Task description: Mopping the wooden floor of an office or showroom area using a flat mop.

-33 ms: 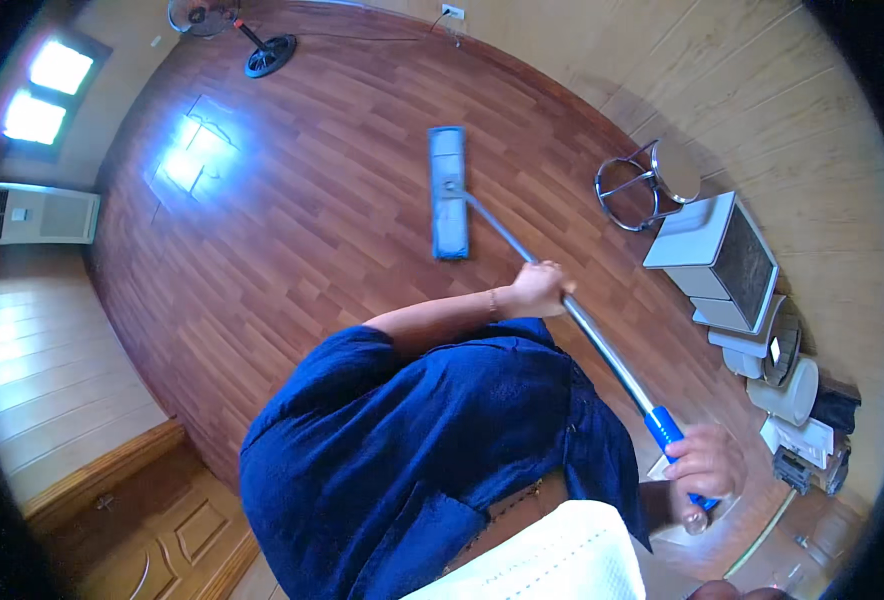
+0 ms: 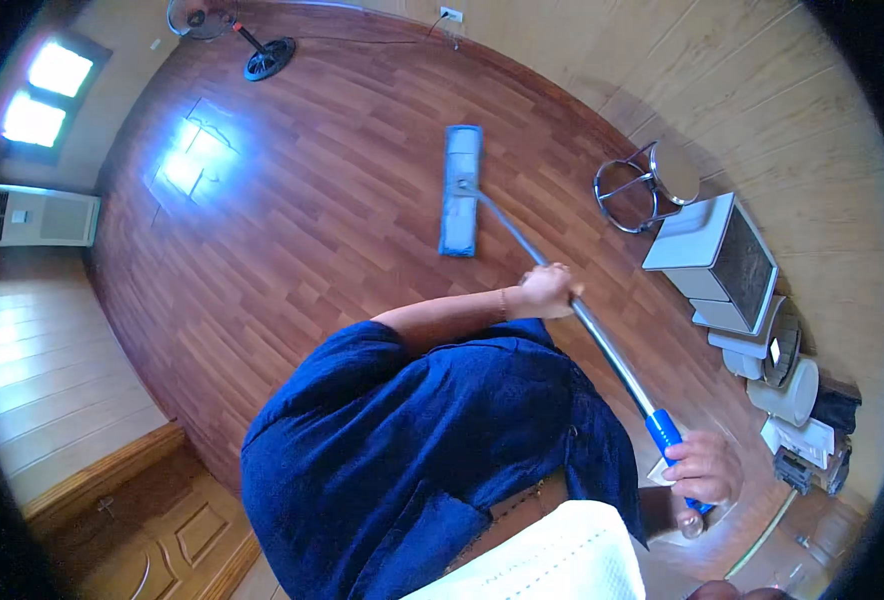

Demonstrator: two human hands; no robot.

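Note:
A flat mop with a silver pole runs slantwise across the view. Its long blue-grey mop head lies flat on the wooden floor in front of me. Partway up the pole, my left hand is closed round the metal. My right hand is wrapped about the blue grip at the upper end, close to my right side. The pole joins the head at a swivel near its middle.
Along the right wall stand a round metal-framed stool, a white box-shaped cabinet and several smaller items. A fan stands at the far left, its cord along the wall. An air conditioner and a wooden door are on the left.
The mop head has slid a little to the right across the floor. My left hand has shifted slightly right with the pole; my right hand has barely moved.

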